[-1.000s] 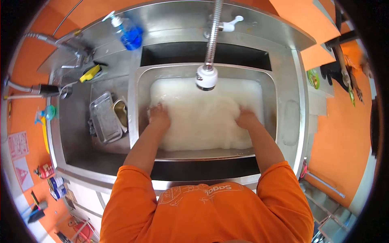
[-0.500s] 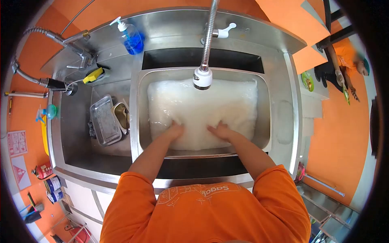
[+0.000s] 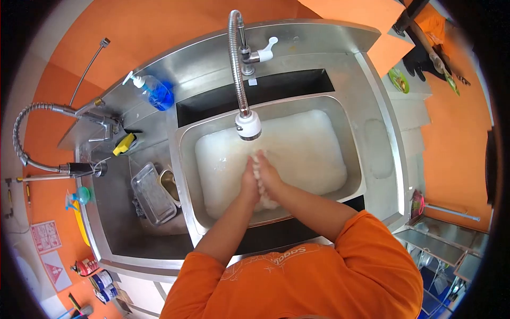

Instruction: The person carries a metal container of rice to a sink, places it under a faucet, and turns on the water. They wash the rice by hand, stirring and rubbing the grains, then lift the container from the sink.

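A steel sink basin [image 3: 350,138] holds cloudy water with what looks like white rice [image 3: 308,143] in it. Over the near middle of the basin, my left hand [image 3: 249,183] and my right hand [image 3: 270,178] are pressed palm to palm. White clumps of the rice show between them and below, along the line where the palms meet. The fingers point away from me, close together. Just beyond the fingertips hangs the white spray head [image 3: 248,126] of a flexible tap, with no stream visible from it.
In the left basin lie a metal tray [image 3: 154,196] and a smaller metal pan [image 3: 169,186]. A yellow sponge [image 3: 125,144], a blue soap bottle [image 3: 156,94] and a second spray tap [image 3: 79,168] stand around it. At the far right a person handles green packets.
My hands, apart and partly in the white water before, have come together and lifted rice between the palms. My view has shifted and turned slightly.
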`<state>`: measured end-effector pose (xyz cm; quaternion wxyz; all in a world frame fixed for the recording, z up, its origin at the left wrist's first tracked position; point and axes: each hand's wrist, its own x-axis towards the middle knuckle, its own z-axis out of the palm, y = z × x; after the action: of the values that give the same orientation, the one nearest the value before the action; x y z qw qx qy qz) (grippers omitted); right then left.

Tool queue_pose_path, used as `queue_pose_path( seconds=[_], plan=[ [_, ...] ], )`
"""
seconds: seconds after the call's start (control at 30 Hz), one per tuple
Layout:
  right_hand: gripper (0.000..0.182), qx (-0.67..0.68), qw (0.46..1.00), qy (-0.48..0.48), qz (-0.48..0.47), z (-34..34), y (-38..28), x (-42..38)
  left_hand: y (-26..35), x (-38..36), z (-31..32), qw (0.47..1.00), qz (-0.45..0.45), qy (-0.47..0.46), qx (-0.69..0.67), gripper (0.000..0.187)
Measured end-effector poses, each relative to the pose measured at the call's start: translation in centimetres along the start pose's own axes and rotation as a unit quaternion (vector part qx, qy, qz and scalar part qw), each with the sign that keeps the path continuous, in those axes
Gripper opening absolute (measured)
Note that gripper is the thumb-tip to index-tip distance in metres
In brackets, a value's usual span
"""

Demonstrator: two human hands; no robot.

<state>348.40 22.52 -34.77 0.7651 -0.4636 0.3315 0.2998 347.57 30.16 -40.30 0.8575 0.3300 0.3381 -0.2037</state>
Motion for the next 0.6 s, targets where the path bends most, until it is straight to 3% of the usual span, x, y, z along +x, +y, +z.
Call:
queue_pose_path(
  seconds=[0.1,0.13,0.17,0.2,0.33,0.4,0.43,0.47,0.5,0.53,0.6],
  plan=[
    [0.074,-0.161,0.968,-0.022,-0.192,-0.3,2.4,2.6,0.0,0.4,0.5,0.999,0.02,-0.015,-0.025,0.032],
    [0.074,-0.157,0.968,-0.018,-0.195,-0.8,1.5,2.8,-0.4,0.4,1.1,0.997,0.046,-0.035,-0.043,0.03],
    [0.074,-0.054,0.991,-0.047,-0.114,-1.3,0.7,3.1,0.1,-1.6,3.3,0.997,-0.008,0.071,-0.002,0.028],
    [0.073,0.05,0.995,-0.079,-0.03,-1.3,0.4,3.3,0.3,-1.2,3.2,0.997,-0.007,0.071,0.001,0.028],
    [0.068,-0.039,0.997,-0.022,-0.066,-2.8,3.9,8.0,0.8,1.6,0.8,0.997,-0.027,0.059,0.046,0.024],
    [0.057,-0.272,0.939,-0.055,-0.202,-6.3,3.1,12.2,1.0,3.4,-0.2,0.962,0.156,-0.058,0.215,0.02],
    [0.05,-0.383,0.894,-0.076,-0.22,-7.9,1.5,12.4,1.4,4.3,-1.2,0.962,0.155,-0.062,0.215,0.02],
    [0.044,-0.487,0.836,-0.097,-0.232,-9.4,-0.2,12.1,2.1,5.1,-2.8,0.913,0.235,-0.028,0.331,0.019],
    [0.04,-0.543,0.8,-0.03,-0.253,-9.7,-2.6,9.9,2.9,5.5,-4.3,0.843,0.308,0.006,0.44,0.019],
    [0.037,-0.595,0.756,0.037,-0.27,-10.0,-4.7,7.9,3.7,5.6,-5.5,0.815,0.357,0.005,0.457,0.02],
    [0.037,-0.706,0.656,0.149,-0.222,-13.0,-6.2,8.8,5.5,5.8,-8.9,0.726,0.437,0.036,0.53,0.022]
  ],
)
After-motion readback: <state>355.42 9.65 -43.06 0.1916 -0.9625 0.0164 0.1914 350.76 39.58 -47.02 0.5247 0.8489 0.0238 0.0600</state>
